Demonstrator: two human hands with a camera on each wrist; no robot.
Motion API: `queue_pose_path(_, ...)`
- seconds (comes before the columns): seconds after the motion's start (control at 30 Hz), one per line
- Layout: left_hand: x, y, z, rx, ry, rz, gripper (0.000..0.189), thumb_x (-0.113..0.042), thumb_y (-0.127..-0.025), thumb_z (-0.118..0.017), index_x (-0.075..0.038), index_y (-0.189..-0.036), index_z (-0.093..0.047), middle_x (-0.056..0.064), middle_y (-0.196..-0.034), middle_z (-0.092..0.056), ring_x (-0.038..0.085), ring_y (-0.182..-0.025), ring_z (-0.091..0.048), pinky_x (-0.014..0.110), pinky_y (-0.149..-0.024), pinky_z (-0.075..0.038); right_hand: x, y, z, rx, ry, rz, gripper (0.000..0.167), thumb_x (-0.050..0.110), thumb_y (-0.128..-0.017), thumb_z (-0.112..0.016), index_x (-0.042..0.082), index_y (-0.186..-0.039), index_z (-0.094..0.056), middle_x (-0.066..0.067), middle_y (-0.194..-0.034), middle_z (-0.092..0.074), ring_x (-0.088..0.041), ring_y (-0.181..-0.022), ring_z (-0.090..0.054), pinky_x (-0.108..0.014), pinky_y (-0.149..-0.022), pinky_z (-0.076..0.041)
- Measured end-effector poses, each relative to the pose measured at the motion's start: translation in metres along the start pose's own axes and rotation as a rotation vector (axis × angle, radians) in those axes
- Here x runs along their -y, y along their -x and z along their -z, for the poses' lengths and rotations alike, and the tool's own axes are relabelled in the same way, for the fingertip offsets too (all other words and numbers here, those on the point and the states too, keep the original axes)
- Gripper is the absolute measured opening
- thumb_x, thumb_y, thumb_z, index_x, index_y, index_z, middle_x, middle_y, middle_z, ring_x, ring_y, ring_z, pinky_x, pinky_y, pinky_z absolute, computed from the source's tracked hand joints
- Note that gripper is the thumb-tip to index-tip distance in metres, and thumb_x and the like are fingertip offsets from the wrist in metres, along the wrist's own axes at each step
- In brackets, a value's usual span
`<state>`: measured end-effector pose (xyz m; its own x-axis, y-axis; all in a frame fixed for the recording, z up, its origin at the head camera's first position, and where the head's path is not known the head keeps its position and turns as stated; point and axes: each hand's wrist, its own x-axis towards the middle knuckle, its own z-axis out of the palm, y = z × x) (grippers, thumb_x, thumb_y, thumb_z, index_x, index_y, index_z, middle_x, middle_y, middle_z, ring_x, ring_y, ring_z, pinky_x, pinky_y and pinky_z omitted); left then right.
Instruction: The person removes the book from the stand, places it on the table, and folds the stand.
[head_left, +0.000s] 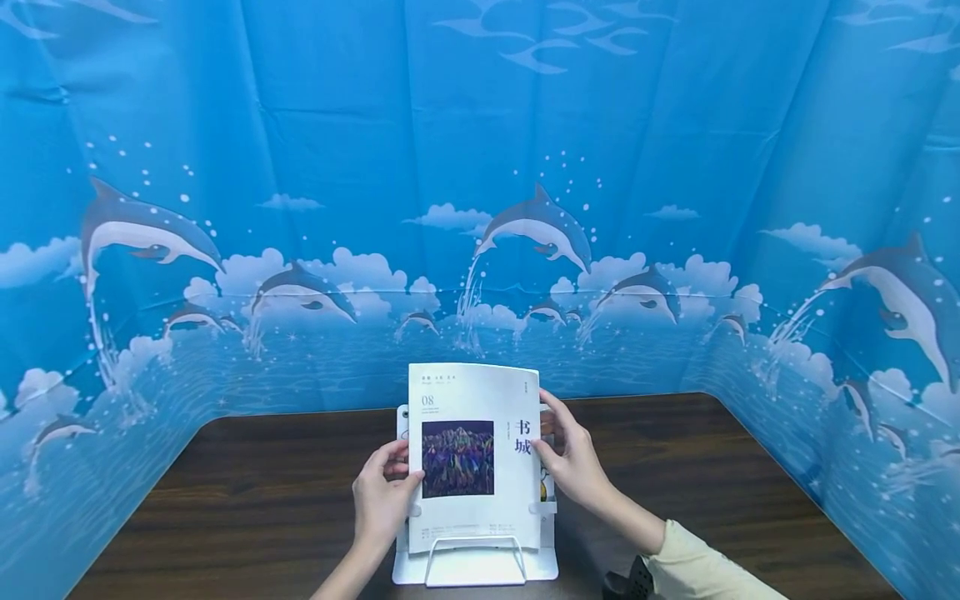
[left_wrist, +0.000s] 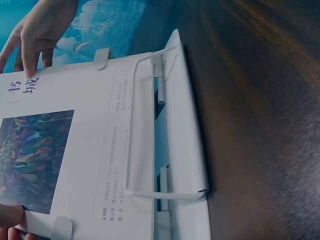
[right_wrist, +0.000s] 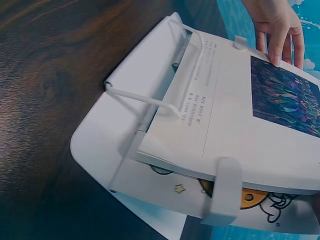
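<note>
Left hand (head_left: 384, 498): fingers curled on the left edge of the magazine (head_left: 474, 457), thumb on its cover. Magazine: upright on a white book stand (head_left: 476, 567), mid-desk (head_left: 247, 492), behind the wire holder. Right hand (head_left: 572, 460): fingers pinch the magazine's right edge beside the printed title.

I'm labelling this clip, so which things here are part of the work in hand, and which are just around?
In use:
magazine, upright on the stand
white book stand, with page clips and wire bar
left hand, holding the magazine's left edge
right hand, holding its right edge

Just around:
dark wooden table
dolphin-print blue curtain
</note>
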<state>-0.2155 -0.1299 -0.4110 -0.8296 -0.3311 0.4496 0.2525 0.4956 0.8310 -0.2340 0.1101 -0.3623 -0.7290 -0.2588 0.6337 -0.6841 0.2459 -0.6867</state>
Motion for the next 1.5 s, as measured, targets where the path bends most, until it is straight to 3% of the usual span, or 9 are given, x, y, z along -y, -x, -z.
queue_pose_path(0.2, 0.005, -0.011, 0.005, 0.031, 0.051, -0.07, 0.044, 0.012, -0.065, -0.072, 0.003, -0.107, -0.06, 0.013, -0.094, -0.062, 0.018, -0.074, -0.059, 0.018, -0.059, -0.051, 0.001, -0.007, 0.001, -0.017, -0.023, -0.022, 0.062, -0.02, -0.078, -0.053, -0.009, -0.134, -0.031, -0.024, -0.093, -0.057, -0.036, -0.078, -0.059, -0.036, -0.062, -0.054)
queue_pose_path(0.4, 0.006, -0.019, 0.007, 0.073, 0.104, -0.108, 0.045, 0.012, -0.065, -0.073, 0.003, -0.107, -0.06, 0.011, -0.094, -0.061, 0.013, -0.073, -0.057, 0.019, -0.059, -0.051, 0.005, -0.013, 0.003, -0.011, -0.031, -0.035, 0.061, -0.019, -0.079, -0.053, -0.009, -0.135, -0.031, -0.025, -0.094, -0.057, -0.037, -0.079, -0.058, -0.03, -0.061, -0.054)
queue_pose_path(0.7, 0.001, -0.03, 0.009, 0.069, 0.134, -0.214, 0.045, 0.015, -0.067, -0.07, 0.005, -0.109, -0.058, 0.014, -0.097, -0.058, 0.017, -0.078, -0.054, 0.018, -0.061, -0.051, 0.014, -0.028, 0.009, 0.001, -0.068, -0.083, 0.061, -0.016, -0.082, -0.051, -0.008, -0.137, -0.028, -0.026, -0.099, -0.055, -0.039, -0.083, -0.058, -0.045, -0.062, -0.052)
queue_pose_path(0.9, -0.004, -0.034, 0.01, 0.046, 0.15, -0.231, 0.044, 0.015, -0.067, -0.069, 0.004, -0.109, -0.059, 0.013, -0.097, -0.058, 0.017, -0.081, -0.053, 0.017, -0.061, -0.051, 0.006, -0.034, 0.01, -0.005, -0.088, -0.049, 0.061, -0.016, -0.082, -0.052, -0.007, -0.137, -0.028, -0.026, -0.1, -0.055, -0.039, -0.084, -0.059, -0.041, -0.063, -0.053)
queue_pose_path(1.07, -0.012, -0.037, 0.013, 0.04, 0.173, -0.246, 0.044, 0.015, -0.069, -0.068, 0.004, -0.11, -0.058, 0.012, -0.099, -0.057, 0.016, -0.083, -0.055, 0.016, -0.063, -0.05, -0.008, -0.04, 0.012, -0.016, -0.079, -0.027, 0.063, -0.013, -0.083, -0.053, 0.001, -0.139, -0.03, -0.02, -0.101, -0.056, -0.033, -0.084, -0.06, -0.033, -0.062, -0.054)
queue_pose_path(1.23, -0.021, -0.038, 0.017, 0.019, 0.193, -0.293, 0.044, 0.016, -0.068, -0.068, 0.004, -0.11, -0.058, 0.013, -0.099, -0.057, 0.018, -0.083, -0.057, 0.014, -0.064, -0.05, -0.004, -0.046, 0.017, -0.006, -0.082, 0.002, 0.064, -0.011, -0.084, -0.053, 0.005, -0.141, -0.029, -0.02, -0.101, -0.056, -0.033, -0.085, -0.06, -0.031, -0.062, -0.054)
queue_pose_path(1.4, -0.057, -0.031, 0.026, 0.003, 0.196, -0.343, 0.042, 0.019, -0.068, -0.067, 0.011, -0.108, -0.058, 0.019, -0.099, -0.058, 0.025, -0.081, -0.058, 0.017, -0.064, -0.051, 0.01, -0.051, 0.025, -0.038, -0.089, 0.018, 0.062, -0.012, -0.084, -0.052, 0.002, -0.14, -0.03, -0.023, -0.102, -0.056, -0.036, -0.087, -0.059, -0.035, -0.064, -0.054)
queue_pose_path(1.5, -0.063, -0.03, 0.025, 0.005, 0.215, -0.336, 0.041, 0.019, -0.068, -0.066, 0.011, -0.108, -0.058, 0.02, -0.1, -0.058, 0.024, -0.082, -0.058, 0.017, -0.064, -0.051, 0.012, -0.052, 0.031, -0.055, -0.085, 0.018, 0.061, -0.011, -0.084, -0.053, 0.001, -0.139, -0.031, -0.023, -0.104, -0.057, -0.035, -0.089, -0.059, -0.032, -0.066, -0.054)
